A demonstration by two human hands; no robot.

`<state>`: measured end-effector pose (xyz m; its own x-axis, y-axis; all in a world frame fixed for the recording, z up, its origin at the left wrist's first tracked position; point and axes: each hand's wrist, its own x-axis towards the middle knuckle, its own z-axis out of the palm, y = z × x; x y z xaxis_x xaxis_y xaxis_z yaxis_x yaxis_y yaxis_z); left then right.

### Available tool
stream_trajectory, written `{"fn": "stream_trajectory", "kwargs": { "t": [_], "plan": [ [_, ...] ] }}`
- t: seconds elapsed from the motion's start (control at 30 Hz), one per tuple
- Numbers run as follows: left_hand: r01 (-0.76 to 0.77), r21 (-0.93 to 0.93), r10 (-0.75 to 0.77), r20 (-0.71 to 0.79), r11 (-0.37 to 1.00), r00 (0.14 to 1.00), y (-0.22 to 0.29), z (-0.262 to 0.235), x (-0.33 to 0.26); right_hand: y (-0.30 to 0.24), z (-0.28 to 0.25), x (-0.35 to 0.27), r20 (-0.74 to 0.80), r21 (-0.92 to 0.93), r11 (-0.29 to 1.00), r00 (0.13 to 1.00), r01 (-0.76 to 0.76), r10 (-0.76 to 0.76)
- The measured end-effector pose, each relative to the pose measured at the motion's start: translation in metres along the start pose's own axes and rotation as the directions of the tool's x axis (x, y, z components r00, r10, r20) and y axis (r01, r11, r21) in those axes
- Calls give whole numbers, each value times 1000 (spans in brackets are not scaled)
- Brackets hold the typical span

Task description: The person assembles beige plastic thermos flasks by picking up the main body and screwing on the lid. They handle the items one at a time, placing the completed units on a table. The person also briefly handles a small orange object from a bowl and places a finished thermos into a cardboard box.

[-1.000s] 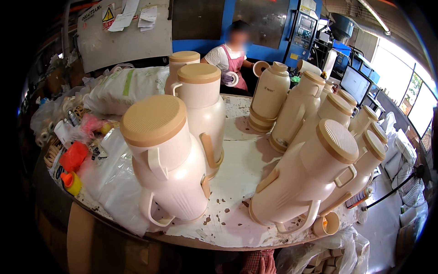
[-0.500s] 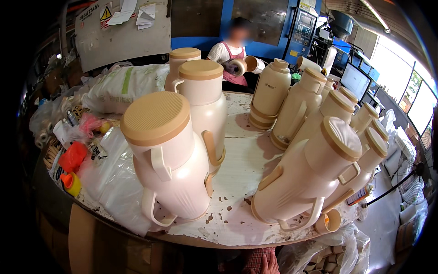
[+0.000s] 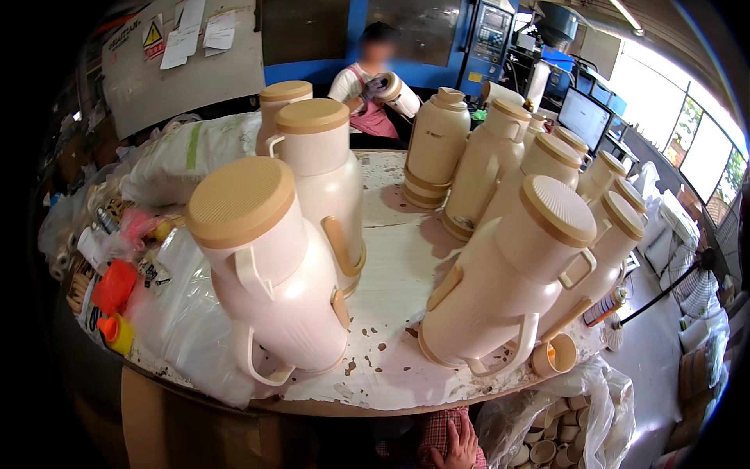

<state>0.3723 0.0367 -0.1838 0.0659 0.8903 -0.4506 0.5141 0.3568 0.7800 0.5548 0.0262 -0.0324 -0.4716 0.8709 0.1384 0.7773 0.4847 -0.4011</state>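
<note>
My right hand [image 3: 461, 448] lies at the lower edge, fingers stretched out over red checked cloth [image 3: 442, 430], with nothing seen in it. My left hand is out of view. Nearest on the table are two big cream vacuum jugs with tan ribbed lids: a left jug [image 3: 277, 301] and a right jug [image 3: 488, 293], each with a handle facing me. Behind the left one stand another jug [image 3: 319, 160] and a partly hidden one. Several more jugs [image 3: 500, 160] crowd the right side. A small beige cup [image 3: 553, 356] sits at the front right edge.
Clear plastic bags [image 3: 187, 313], a red piece [image 3: 115, 285] and a yellow bottle [image 3: 117, 334] cover the table's left. Below right, a plastic bag [image 3: 601, 406] holds several beige cups. Across the table, a co-worker [image 3: 367, 86] in gloves handles a jug part [image 3: 397, 94].
The whole view has shifted, so the table appears further left and higher. More of my right hand shows. The co-worker's part has been tilted, and the gloved hand is now raised on it.
</note>
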Motion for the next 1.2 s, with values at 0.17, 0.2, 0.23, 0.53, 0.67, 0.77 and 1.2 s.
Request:
{"fn": "stream_trajectory", "kwargs": {
  "t": [0.17, 0.2, 0.23, 0.53, 0.67, 0.77, 1.2],
  "plan": [
    [-9, 14, 9, 8, 1000, 1000, 1, 1, 2, 0, 4, 0, -23, 16, 1000, 1000, -20, 20],
    [-2, 12, 2, 10, 1000, 1000, 0, 2, 0, -1, 3, -3, -25, 13, 1000, 1000, -18, 18],
    [0, 12, 0, 9, 1000, 1000, -1, 3, -1, -2, 3, -5, -27, 11, 1000, 1000, -14, 14],
    [0, 20, 0, 23, 1000, 1000, -1, 10, -7, 5, 7, -7, -52, -25, 998, 997, 59, -60],
    [9, 27, -10, 22, 1000, 1000, -6, 21, -19, -23, -30, 10, -66, -2, 992, 990, 124, -124],
    [7, 44, -9, 42, 999, 999, -10, 35, -33, -1, -1, -2, 15, -12, 997, 997, 73, -73],
    [21, 137, -32, 75, 990, 997, -56, 90, -84, 7, 7, -13, 12, 76, 997, 1000, -4, 3]
  ]
}}
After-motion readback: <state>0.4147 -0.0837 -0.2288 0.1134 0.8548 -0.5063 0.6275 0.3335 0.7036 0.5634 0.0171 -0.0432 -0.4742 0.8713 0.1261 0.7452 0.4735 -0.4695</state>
